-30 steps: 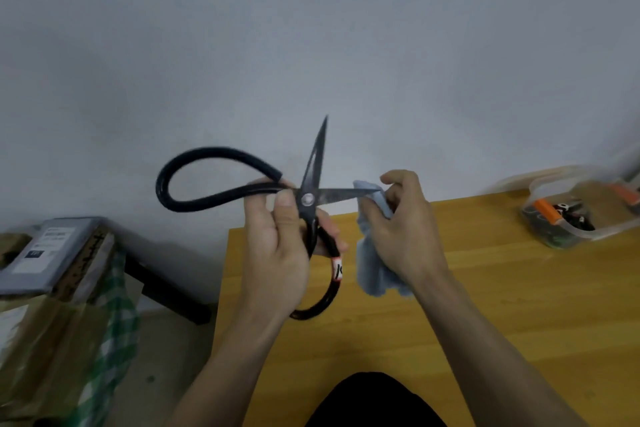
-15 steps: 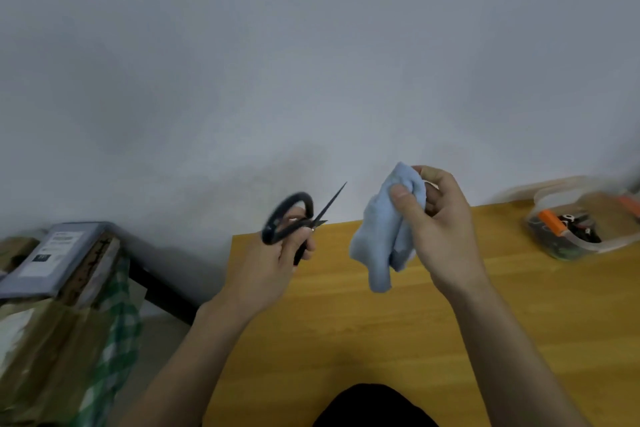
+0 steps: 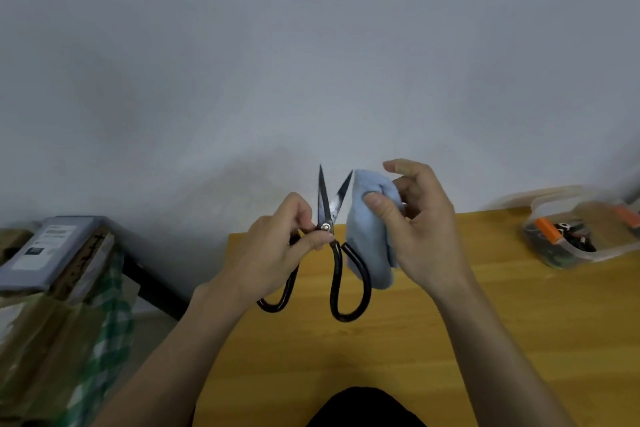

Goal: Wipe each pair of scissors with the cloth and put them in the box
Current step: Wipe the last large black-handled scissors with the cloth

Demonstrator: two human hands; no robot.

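My left hand (image 3: pixel 273 253) pinches a pair of black-handled scissors (image 3: pixel 334 253) near the pivot and holds them upright above the wooden table (image 3: pixel 450 340). The blades point up and are spread apart; the handle loops hang down. My right hand (image 3: pixel 422 229) holds a light blue cloth (image 3: pixel 370 236) between thumb and fingers, right beside the right blade, whose tip touches the cloth's top edge. A clear plastic box (image 3: pixel 585 236) sits at the table's far right with several scissors inside, some with orange handles.
A grey-white wall rises behind the table. Left of the table stand cardboard boxes (image 3: pixel 41 340) with a grey flat package (image 3: pixel 48 250) on top and a green checked cloth (image 3: pixel 107 322). A dark object (image 3: pixel 363 409) lies at the table's near edge.
My left hand has turned the scissors from tips pointing right to blades pointing up, handles hanging down. My right hand has brought the cloth up against the right blade.
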